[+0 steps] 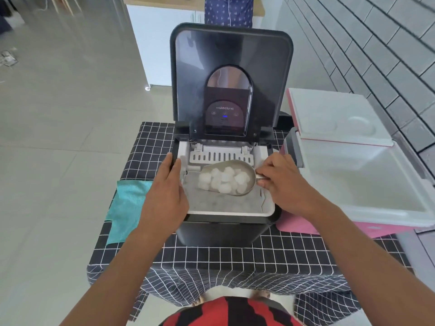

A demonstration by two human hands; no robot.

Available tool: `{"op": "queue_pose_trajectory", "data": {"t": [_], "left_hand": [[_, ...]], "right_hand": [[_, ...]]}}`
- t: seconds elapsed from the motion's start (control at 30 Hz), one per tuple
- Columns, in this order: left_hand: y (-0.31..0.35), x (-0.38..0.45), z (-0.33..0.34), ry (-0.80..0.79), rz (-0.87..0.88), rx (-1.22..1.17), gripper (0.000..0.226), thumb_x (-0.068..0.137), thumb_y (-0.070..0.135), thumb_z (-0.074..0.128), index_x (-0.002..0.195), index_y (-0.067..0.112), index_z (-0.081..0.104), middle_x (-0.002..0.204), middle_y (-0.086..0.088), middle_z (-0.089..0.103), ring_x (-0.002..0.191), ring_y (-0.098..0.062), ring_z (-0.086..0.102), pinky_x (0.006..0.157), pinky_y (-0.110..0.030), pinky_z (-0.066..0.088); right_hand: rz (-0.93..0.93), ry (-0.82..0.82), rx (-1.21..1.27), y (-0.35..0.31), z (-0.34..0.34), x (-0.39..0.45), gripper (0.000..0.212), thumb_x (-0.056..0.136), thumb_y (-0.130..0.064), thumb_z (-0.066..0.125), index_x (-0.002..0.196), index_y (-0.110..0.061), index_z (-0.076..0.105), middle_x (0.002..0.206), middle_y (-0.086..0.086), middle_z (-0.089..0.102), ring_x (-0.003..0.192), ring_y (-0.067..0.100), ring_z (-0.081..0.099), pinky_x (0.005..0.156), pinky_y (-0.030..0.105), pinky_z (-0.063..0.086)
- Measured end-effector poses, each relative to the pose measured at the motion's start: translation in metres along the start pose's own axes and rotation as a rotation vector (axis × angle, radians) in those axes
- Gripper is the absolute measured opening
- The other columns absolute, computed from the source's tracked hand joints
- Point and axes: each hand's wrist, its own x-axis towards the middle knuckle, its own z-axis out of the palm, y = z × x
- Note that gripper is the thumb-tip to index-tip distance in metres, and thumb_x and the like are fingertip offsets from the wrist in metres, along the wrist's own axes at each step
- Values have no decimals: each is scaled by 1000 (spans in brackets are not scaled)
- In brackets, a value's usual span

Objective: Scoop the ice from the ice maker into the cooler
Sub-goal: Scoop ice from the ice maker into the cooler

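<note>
The open cooler (367, 184) sits at the right of the frame. The ice maker (226, 142) is in the middle. My left hand (168, 184) rests flat on its side. My right hand (282, 182) grips the scoop (229, 177), piled with ice (223, 180). If I tip it, ice could fall out.

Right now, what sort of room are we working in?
Probably a home kitchen or dining corner: tiled floor, grey tiled wall, a white cabinet behind the ice maker, and a checked tablecloth.
</note>
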Motion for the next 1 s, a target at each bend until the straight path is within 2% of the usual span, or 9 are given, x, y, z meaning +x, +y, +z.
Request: {"op": "queue_pose_trajectory", "data": {"t": [0.1,0.27,0.37,0.47,0.7,0.8,0.83,0.9,1.0], "left_hand": [[6,6,-1,-20,-19,40,57,96,9,49,150,6,33,164,-7,13,147,-26,24,107,-32,36],[24,14,0,-10,-27,56,60,96,22,55,151,8,33,164,-6,15,150,-22,14,119,-34,16],[44,22,4,4,8,12,58,96,27,54,150,15,37,162,0,21,149,-18,18,118,-32,18],[74,33,14,-12,49,-51,54,96,32,53,148,19,41,160,5,27,147,-17,23,119,-43,25],[170,57,69,-65,180,-164,54,97,32,53,148,21,41,155,7,36,141,-10,33,116,-36,32],[209,65,101,-168,204,-219,48,96,33,54,142,27,41,147,7,43,123,2,37,103,-22,30],[220,67,113,-214,206,-245,45,96,33,53,140,28,42,144,6,45,120,1,38,101,-20,29],[236,71,137,-286,200,-223,47,97,32,52,142,21,41,142,1,44,128,-10,39,106,-22,27],[248,74,171,-314,61,-86,56,98,32,50,144,6,33,145,-10,36,136,-24,33,116,-37,29]], "right_hand": [[36,3,28,2,-6,-4,24,93,-24,57,115,-14,64,97,-6,38,95,14,31,92,28,31],[101,46,75,13,-26,-13,21,94,-21,56,112,-13,64,100,-2,46,100,20,41,93,36,37],[138,97,95,29,-42,-24,20,93,-17,58,110,-11,66,99,1,48,98,23,44,90,37,38],[182,124,90,56,-58,-39,20,92,-16,60,110,-9,67,98,4,52,95,25,47,88,41,41],[377,104,41,150,-81,-82,20,95,-19,55,112,-12,64,90,1,57,93,27,48,87,47,40],[445,73,9,193,-85,-97,20,95,-22,54,111,-13,64,90,1,59,94,27,49,86,47,41],[461,59,-12,207,-85,-99,20,95,-23,54,110,-15,64,91,2,60,95,28,50,85,47,41],[473,37,-62,232,-81,-102,16,94,-25,55,104,-19,66,89,3,60,94,29,52,82,45,43],[458,-6,-157,267,-67,-102,14,94,-30,53,98,-24,65,85,-1,56,92,27,54,76,40,42]]}}
